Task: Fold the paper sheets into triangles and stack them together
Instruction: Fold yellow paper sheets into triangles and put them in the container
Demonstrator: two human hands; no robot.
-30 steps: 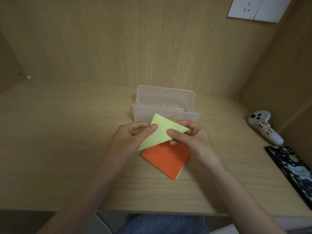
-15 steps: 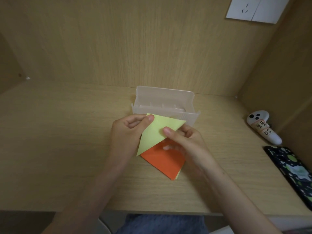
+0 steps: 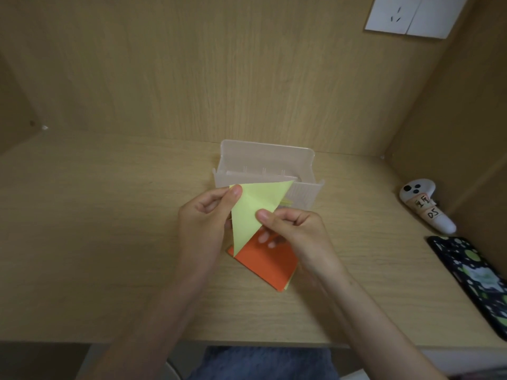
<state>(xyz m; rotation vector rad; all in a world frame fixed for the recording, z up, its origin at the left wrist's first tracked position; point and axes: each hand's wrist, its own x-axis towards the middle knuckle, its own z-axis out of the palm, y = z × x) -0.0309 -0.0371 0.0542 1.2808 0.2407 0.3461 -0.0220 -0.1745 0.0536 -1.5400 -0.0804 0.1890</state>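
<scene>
Currently, we find the task at an early stage. Nearest to us, the orange sheet lies flat and unfolded on the counter, with a yellow edge showing beneath it, so at least two sheets remain. Above it, the left hand and right hand each pinch the yellow-green sheet, already a triangle, held clear of the counter. Beyond, the clear plastic box stands open; we see no finished stack.

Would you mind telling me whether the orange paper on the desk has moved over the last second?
No. The orange paper lies in the same spot in front of the plastic box.
</scene>
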